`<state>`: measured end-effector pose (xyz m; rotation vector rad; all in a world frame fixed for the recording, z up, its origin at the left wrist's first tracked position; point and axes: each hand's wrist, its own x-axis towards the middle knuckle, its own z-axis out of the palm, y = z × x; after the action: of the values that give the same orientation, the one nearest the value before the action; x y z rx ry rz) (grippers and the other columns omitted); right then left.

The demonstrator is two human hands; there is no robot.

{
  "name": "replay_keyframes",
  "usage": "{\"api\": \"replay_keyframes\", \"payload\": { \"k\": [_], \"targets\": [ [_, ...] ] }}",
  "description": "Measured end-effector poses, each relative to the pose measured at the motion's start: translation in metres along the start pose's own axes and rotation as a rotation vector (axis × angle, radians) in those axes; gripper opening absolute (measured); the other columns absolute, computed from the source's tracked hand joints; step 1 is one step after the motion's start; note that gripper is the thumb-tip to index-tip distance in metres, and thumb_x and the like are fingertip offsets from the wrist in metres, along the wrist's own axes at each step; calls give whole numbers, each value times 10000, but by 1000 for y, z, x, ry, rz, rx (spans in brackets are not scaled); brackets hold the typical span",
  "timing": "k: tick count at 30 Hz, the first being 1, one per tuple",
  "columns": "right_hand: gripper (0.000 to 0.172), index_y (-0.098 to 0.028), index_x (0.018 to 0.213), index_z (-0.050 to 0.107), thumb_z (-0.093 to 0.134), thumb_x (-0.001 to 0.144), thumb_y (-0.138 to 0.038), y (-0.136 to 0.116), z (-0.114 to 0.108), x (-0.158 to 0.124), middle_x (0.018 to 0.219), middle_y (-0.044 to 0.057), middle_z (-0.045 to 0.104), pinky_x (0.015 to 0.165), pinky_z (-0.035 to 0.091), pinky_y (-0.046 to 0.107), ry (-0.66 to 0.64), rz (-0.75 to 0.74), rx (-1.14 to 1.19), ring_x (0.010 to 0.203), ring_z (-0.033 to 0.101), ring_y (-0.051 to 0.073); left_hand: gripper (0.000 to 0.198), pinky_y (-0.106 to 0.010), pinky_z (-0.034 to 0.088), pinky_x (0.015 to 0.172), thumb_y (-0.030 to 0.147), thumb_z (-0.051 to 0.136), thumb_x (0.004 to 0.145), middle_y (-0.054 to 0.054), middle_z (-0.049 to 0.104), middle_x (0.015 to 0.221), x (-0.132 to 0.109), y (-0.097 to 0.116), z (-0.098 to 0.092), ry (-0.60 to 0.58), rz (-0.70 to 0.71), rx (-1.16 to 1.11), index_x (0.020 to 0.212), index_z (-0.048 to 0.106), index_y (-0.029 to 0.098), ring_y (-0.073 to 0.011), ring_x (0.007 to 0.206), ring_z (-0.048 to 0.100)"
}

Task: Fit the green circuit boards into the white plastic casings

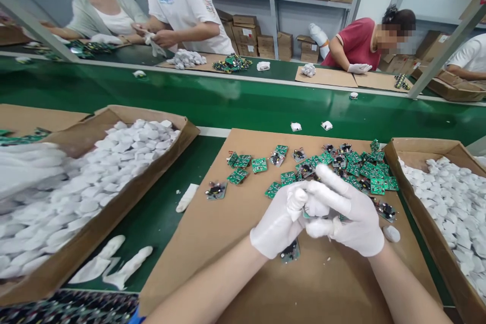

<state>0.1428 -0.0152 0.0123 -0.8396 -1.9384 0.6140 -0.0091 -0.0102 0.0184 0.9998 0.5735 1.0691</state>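
My left hand and my right hand, both in white gloves, meet above the cardboard sheet. Between them is a small circuit board with a white lump over its top. The fingers of both hands are closed around it and cover most of it. Just beyond my hands lies a loose spread of green circuit boards, some face down and some showing black components. One more board lies below my left wrist. A single white lump sits on the cardboard right of my right hand.
Cardboard trays of white lumps stand left and right. White finger covers lie on the green surface. Across the green conveyor belt, which carries covered boards, people work. Densely packed components fill the bottom left.
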Motion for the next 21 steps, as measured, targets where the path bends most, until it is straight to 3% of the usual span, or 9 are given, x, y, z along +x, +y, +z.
{"api": "replay_keyframes", "payload": {
  "k": [3, 7, 10, 13, 16, 18, 21],
  "targets": [
    [986, -428, 1507, 263, 822, 696, -462, -3, -2, 2, 1484, 22, 476, 823, 629, 385, 57, -40, 11, 1102, 669, 292, 602, -271, 324, 496, 742, 529, 763, 8, 440, 615, 1, -1, -1, -32, 0, -13, 572, 480, 173, -105, 543, 355],
    [730, -441, 1457, 381, 733, 829, -322, -7, -5, 8, 1348, 2, 617, 801, 617, 332, 11, -134, -148, 1007, 710, 253, 649, -250, 216, 451, 760, 537, 738, 49, 306, 536, 2, -4, -1, -48, -19, -25, 505, 327, 192, -80, 499, 262],
    [591, -377, 1435, 452, 656, 892, -262, -8, -4, 9, 1261, 24, 676, 801, 600, 300, -6, -176, -117, 962, 717, 216, 664, -241, 156, 427, 789, 530, 711, 65, 282, 482, 3, -5, -1, -9, -76, -8, 493, 334, 194, -63, 448, 236],
    [572, -297, 1428, 479, 659, 886, -277, -5, -3, 10, 1132, 35, 724, 783, 595, 290, 31, 6, -27, 896, 711, 186, 657, -238, 245, 404, 814, 469, 730, 23, 454, 509, 8, -3, -6, 36, -152, -71, 592, 509, 173, -85, 420, 377],
    [549, -215, 1385, 541, 654, 871, -368, 8, -5, 26, 1113, 54, 729, 770, 588, 304, 94, 315, -7, 901, 700, 201, 714, -258, 310, 377, 796, 337, 805, -77, 660, 737, 18, -2, -16, 74, -262, -168, 875, 628, 148, -117, 410, 495],
    [489, -183, 1321, 607, 613, 885, -404, 25, -10, 48, 1076, 53, 743, 810, 570, 316, 92, 455, -109, 917, 694, 208, 662, -257, 315, 375, 706, 353, 867, -139, 707, 892, 23, -3, -22, 139, -289, -148, 1005, 628, 119, -113, 408, 524],
    [400, -173, 1223, 681, 632, 869, -352, 61, -22, 93, 1107, 49, 743, 915, 512, 297, 27, 556, -396, 998, 678, 206, 476, -234, 291, 389, 525, 522, 861, -166, 724, 946, 25, -5, -29, 221, -290, -72, 1010, 641, 89, -86, 410, 514]
  ]
}}
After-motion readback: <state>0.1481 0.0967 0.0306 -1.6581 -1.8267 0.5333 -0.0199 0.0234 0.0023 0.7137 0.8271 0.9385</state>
